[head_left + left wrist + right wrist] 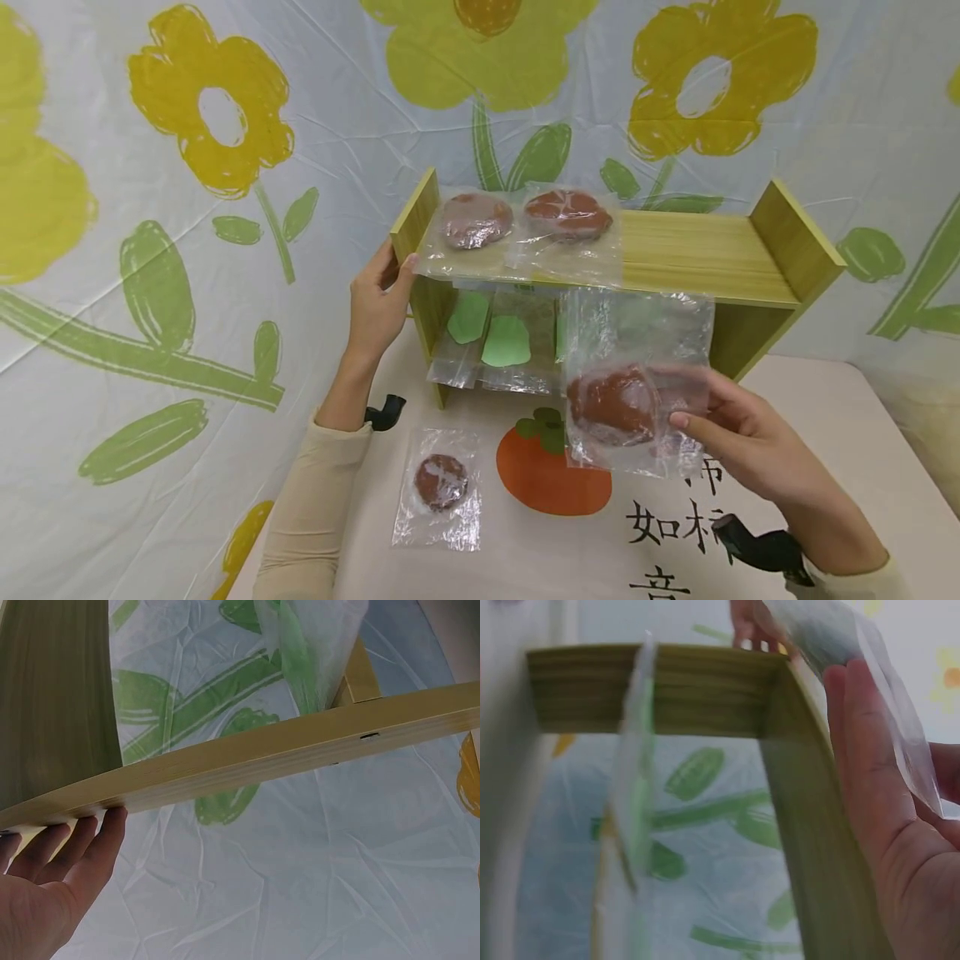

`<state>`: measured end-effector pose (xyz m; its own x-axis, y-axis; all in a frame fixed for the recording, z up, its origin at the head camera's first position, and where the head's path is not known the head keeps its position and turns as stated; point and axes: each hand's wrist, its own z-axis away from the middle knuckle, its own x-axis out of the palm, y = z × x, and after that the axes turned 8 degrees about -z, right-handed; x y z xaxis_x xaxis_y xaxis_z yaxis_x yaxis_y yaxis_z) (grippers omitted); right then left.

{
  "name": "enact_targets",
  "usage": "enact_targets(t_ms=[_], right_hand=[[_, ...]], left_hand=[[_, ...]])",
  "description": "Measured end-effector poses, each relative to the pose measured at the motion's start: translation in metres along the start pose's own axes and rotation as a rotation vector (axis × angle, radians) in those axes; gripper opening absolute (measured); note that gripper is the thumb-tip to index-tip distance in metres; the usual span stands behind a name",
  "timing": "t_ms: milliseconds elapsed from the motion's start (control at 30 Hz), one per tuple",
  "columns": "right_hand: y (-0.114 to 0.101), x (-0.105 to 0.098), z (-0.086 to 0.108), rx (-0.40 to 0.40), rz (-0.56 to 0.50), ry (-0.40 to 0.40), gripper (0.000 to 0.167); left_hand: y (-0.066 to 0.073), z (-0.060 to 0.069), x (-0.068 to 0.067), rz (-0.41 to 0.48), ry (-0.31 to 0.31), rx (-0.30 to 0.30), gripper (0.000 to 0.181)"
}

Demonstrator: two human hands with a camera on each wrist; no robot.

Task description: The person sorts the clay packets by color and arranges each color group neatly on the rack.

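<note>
A small wooden shelf [697, 250] stands on the table. At its left side panel [423, 308], my left hand [381, 304] holds on, its fingertips [112, 817] touching the panel's outer face in the left wrist view. My right hand [757, 437] pinches a clear plastic bag [637, 325] by its right edge, in front of the shelf. Inside that bag is a flat reddish-brown round piece [615, 404]. In the right wrist view, the right hand [889, 787] has the bag [907, 720] between fingers and thumb, the thumb mostly hidden.
Two bagged reddish-brown pieces [476, 221] lie on the top board's left half. Bagged green pieces [506, 342] stick out from the lower level. Another bagged reddish-brown round [441, 482] lies on the tablecloth [525, 558], left of a printed persimmon [555, 471]. Behind hangs a flowered curtain [330, 100].
</note>
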<state>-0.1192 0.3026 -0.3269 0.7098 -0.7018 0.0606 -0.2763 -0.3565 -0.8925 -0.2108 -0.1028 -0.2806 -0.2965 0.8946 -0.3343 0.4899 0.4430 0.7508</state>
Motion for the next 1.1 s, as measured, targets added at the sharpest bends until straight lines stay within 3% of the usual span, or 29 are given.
enact_targets(t_ms=[233,433,533,767,967,1100], right_hand=[[-0.035,-0.026,-0.03,-0.154,-0.245,-0.033,0.053],[-0.066,-0.039,-0.059,-0.198,-0.297,0.073,0.055],[-0.08,-0.043,-0.071,-0.16,-0.277,0.188,0.055],[-0.094,-0.056,-0.093,-0.013,-0.231,0.541,0.048],[-0.083,-0.069,-0.107,0.031,-0.281,0.574,0.043],[-0.076,-0.079,-0.108,0.113,-0.258,0.597,0.042]], left_hand=[[0.0,0.001,0.0,0.006,0.001,-0.007,0.044],[-0.001,0.002,-0.001,0.006,-0.001,-0.007,0.043],[-0.001,0.002,-0.001,0.001,0.0,-0.009,0.043],[0.0,0.001,-0.001,0.001,-0.002,-0.008,0.043],[-0.002,-0.001,0.0,0.002,-0.006,-0.012,0.045],[-0.002,0.0,0.0,0.002,-0.008,-0.012,0.044]])
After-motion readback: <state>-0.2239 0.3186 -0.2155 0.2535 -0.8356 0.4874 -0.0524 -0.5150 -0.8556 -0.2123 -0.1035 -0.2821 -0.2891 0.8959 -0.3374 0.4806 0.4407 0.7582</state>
